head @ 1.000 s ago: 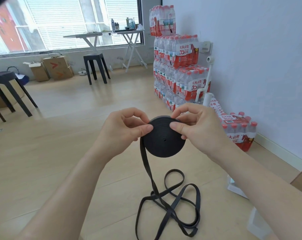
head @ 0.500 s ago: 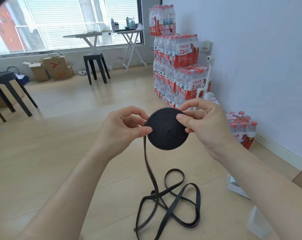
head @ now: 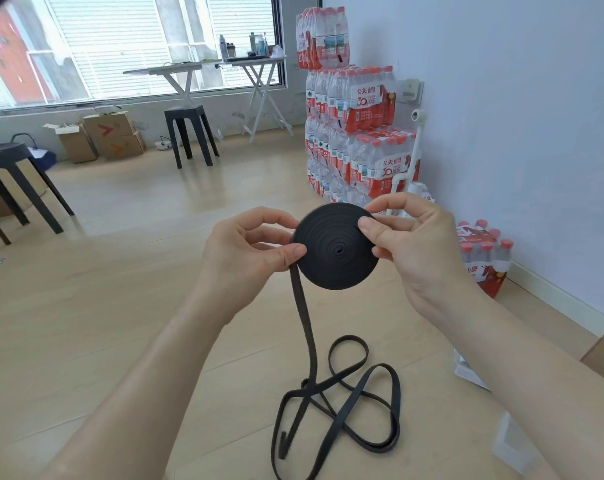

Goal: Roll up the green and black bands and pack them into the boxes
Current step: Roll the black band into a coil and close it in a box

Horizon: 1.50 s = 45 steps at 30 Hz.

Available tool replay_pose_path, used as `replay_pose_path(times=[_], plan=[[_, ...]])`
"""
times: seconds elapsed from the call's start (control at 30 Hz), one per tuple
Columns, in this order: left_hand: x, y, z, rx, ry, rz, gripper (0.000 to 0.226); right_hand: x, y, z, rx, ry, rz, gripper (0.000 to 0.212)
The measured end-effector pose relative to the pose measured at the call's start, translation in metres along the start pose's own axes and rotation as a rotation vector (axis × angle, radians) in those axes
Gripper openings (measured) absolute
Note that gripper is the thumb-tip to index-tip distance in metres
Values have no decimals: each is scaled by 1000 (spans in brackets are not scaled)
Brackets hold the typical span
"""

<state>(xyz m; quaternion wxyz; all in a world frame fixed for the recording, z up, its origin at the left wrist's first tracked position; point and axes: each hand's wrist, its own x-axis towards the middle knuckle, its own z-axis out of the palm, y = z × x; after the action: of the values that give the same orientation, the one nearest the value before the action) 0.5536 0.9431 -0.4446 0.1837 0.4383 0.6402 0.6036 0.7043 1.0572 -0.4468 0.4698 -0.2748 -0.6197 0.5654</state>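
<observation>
One black band (head: 333, 271) is in view, held up in front of the person between two hands. Most of it is wound into a flat round coil (head: 328, 233), and its tail (head: 304, 317) hangs from the coil's left edge to the floor (head: 120, 306), where it lies in a few loose, crossing loops. The left hand (head: 252, 247) pinches the coil's left rim between thumb and curled fingers, just where the tail leaves it. The right hand (head: 418, 251) grips the right side, its thumb pressed flat on the coil's face and its fingers curled round the rim behind. Three cardboard boxes (head: 108, 124) stand by the far wall under the window. One is open, but its contents are too small to make out. Two pale box-like things (head: 466, 368) sit on the floor at lower right, cut off and blurred, so what they hold cannot be told. Two black stools (head: 189, 114) and two white folding tables (head: 168, 69) stand further back. Packs of bottled water (head: 349, 109) are stacked against the right wall, with one more pack (head: 484, 258) alone on the floor.
</observation>
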Motion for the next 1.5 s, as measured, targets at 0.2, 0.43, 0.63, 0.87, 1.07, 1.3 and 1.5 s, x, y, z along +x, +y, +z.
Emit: replay_pose_path(times=[0.2,0.43,0.63,0.87,1.07,1.3,1.5], plan=[[-2,-4,8,-138,65,-33,17,-1,2,3,91,65,76,18],[-4,-5,19,-199,55,-115,22,3,3,0,242,135,137,18],[-4,0,13,-140,101,-55,27,-2,14,1,339,83,271,15],[-3,5,-6,196,-81,27,35,0,-1,-12,-354,-261,-100,10],[-4,2,-2,369,-198,51,42,-5,14,-2,-616,-409,-221,16],[-4,4,-4,414,-226,71,45,-6,15,2,-585,-510,-169,25],[-1,-1,-1,312,-84,90,28,-3,9,1,-480,-397,-187,18]])
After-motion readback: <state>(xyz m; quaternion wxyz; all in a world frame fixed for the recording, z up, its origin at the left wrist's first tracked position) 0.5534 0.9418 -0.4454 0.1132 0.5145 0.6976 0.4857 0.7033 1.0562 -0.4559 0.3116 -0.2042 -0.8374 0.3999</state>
